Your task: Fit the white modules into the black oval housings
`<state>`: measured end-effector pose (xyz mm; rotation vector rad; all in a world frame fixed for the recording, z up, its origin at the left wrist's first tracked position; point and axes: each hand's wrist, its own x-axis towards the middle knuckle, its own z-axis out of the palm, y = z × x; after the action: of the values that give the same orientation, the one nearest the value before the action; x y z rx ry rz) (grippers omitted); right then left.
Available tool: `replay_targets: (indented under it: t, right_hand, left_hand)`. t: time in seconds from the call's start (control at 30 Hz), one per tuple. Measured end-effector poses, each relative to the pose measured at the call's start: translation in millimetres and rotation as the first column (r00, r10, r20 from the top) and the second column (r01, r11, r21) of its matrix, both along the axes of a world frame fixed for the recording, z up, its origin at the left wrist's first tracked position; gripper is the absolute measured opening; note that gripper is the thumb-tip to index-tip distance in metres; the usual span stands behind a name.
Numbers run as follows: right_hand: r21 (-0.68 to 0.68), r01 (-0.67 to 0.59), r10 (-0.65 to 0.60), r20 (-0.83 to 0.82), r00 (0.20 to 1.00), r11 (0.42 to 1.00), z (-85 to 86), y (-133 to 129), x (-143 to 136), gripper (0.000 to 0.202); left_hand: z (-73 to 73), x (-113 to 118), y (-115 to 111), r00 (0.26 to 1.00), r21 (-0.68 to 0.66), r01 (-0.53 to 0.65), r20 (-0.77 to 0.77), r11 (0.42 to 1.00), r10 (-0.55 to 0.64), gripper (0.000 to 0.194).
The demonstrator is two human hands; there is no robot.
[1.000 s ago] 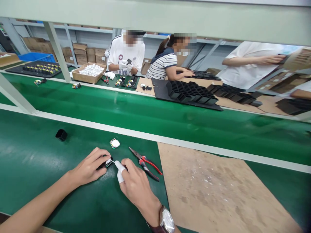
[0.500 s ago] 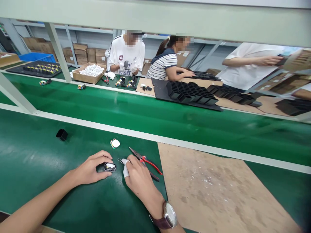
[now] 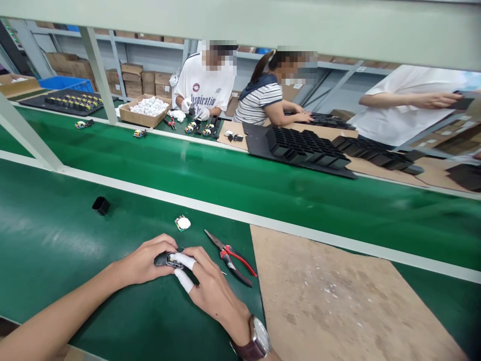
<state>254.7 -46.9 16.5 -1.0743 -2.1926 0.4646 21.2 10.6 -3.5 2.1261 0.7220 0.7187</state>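
My left hand is curled around a small black plastic case whose open end faces right. Inside that end a circuit board with white and yellow parts shows. White finger cots cover the thumb and index finger of my right hand, and these two fingers press on the case's open end. Thin metal tweezers stick out from behind the right hand, mostly hidden by it. Just beyond the hands lies a small circuit board with a white pad. Red-and-black long-nose pliers lie right of my right hand.
An empty black case stands at the left on the green bench. Brown cardboard covers the right side. Behind a pale rail runs a green belt. Across it, co-workers handle black cases near a box of white pieces.
My right hand has moved left onto the case, its cotted thumb and index finger now touching the open end. The tweezers have slipped back behind the hand. The view has shifted slightly.
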Motion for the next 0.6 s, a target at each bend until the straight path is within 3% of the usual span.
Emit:
replay_targets:
  t: [0.13,0.27,0.37,0.43,0.5,0.6]
  right_hand:
    - [0.022,-0.003,0.004,-0.034,0.999,1.000,-3.7,1,0,0.021]
    - [0.017,0.010,-0.009,-0.048,0.999,1.000,-5.4,1,2,0.029]
    - [0.041,0.091,-0.088,-0.078,0.993,0.995,-5.6,2,7,0.037]
    - [0.106,0.160,-0.154,-0.062,0.986,0.981,-6.1,4,11,0.033]
    - [0.198,0.208,-0.220,0.040,0.975,0.958,-7.9,6,13,0.027]
    - [0.275,0.221,-0.291,0.245,0.925,0.936,-12.5,9,14,0.024]
  left_hand:
    - [-1.7,-2,0,1.000,-0.008,0.013,-0.002,1.000,-0.013,0.028]
    - [1.1,-2,-3,0.999,-0.040,0.003,0.033,0.999,-0.001,0.037]
    - [6.4,1,-3,0.979,-0.215,-0.063,0.174,0.975,0.102,0.021]
    - [11.4,4,-1,0.926,-0.458,-0.127,0.263,0.880,0.271,0.018]
    - [16.7,6,4,0.849,-0.680,-0.142,0.290,0.719,0.442,0.027]
    - [21.9,6,10,0.758,-0.835,-0.109,0.281,0.539,0.588,0.036]
